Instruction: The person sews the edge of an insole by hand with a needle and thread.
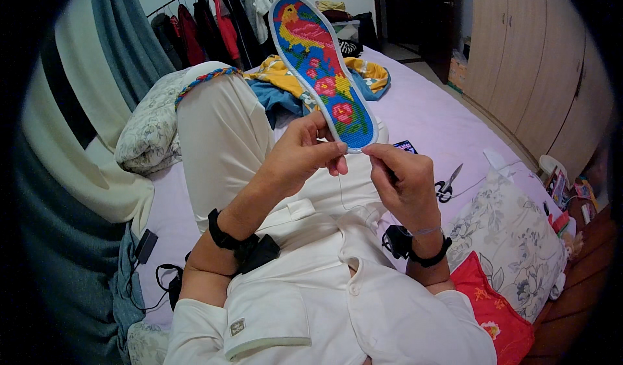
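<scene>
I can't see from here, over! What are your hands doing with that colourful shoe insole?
Left hand grips embroidered insole at its lower end, upright. Right hand pinches thin thread by the insole's edge. Scissors lie apart on the bed; nothing blocking.

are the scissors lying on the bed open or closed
Closed, as far as I can tell. The scissors lie flat on the pink bedsheet, and the blades show as one pointed strip with no gap.
</scene>
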Available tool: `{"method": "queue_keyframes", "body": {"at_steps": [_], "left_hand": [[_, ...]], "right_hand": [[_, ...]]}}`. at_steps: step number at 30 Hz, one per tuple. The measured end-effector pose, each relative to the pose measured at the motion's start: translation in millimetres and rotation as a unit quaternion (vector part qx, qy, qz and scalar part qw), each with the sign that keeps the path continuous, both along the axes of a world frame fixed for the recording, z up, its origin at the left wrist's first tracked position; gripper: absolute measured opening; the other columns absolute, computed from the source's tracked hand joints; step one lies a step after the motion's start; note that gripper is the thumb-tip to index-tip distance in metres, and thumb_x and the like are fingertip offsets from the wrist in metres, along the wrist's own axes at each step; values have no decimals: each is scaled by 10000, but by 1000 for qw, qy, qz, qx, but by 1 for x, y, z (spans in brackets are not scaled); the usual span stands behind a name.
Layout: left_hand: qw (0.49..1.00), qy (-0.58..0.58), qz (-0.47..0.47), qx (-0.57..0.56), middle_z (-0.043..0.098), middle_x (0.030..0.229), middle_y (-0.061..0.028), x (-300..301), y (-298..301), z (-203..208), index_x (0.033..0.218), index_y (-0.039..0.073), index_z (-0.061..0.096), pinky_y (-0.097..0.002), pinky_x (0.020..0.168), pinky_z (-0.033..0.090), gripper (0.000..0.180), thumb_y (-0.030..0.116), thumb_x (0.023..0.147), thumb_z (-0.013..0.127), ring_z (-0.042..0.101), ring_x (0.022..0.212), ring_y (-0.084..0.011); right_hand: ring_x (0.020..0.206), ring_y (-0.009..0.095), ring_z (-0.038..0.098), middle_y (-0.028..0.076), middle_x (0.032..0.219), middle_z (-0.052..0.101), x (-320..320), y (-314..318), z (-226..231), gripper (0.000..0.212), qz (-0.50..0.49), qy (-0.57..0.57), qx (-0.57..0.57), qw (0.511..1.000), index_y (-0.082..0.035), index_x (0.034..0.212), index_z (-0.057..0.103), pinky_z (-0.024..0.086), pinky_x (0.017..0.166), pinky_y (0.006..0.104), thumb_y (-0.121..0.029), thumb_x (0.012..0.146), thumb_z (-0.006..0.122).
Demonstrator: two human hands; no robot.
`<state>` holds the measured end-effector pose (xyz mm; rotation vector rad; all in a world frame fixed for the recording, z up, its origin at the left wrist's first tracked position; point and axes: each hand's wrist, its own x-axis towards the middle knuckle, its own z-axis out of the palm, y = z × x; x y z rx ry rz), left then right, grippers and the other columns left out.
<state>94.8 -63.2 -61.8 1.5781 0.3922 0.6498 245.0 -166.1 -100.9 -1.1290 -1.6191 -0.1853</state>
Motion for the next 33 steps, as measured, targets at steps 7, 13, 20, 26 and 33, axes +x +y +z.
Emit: {"method": "queue_keyframes", "body": {"at_steps": [7, 13, 20, 26, 33], "left_hand": [[1000, 2, -1, 9, 559, 858, -105, 1, -3, 0, 1006, -25, 475, -242, 533, 489, 228, -2, 790, 543, 594, 636, -140], [1000, -2, -2, 16, 554, 868, -113, 3, -2, -3, 1016, -37, 467, -236, 536, 493, 244, -20, 782, 534, 596, 639, -145], [998, 11, 14, 57, 551, 879, -132, 10, -1, -12, 1021, -62, 449, -250, 564, 519, 248, -29, 785, 516, 605, 670, -158], [986, 54, 74, 142, 572, 849, -144, 24, 6, -27, 946, -78, 490, -269, 551, 529, 177, -40, 775, 512, 607, 627, -176], [994, 20, 68, 82, 587, 818, -127, 21, 25, -34, 953, -75, 513, -266, 572, 526, 187, -38, 771, 527, 614, 646, -171]], "right_hand": [[561, 270, 581, 167, 687, 581, -1, 1, -2, 154, 5, 16, 0, 1000, 34, 866, 572, 449, 502, 324, 16, 714, 566], [559, 274, 580, 172, 670, 572, -2, 1, -1, 151, 1, 24, -7, 1000, 35, 863, 573, 447, 499, 331, 8, 714, 565], [567, 303, 573, 163, 649, 552, -7, 2, -4, 98, -60, -20, -13, 998, 11, 807, 544, 443, 497, 364, -37, 728, 576], [565, 319, 562, 160, 629, 538, -21, 12, -15, 101, -163, -94, -53, 981, -16, 761, 501, 423, 480, 381, -49, 726, 589], [534, 264, 568, 150, 632, 560, -13, 44, -28, 88, -90, 11, -54, 994, -10, 773, 498, 438, 481, 333, -81, 802, 541]]}}
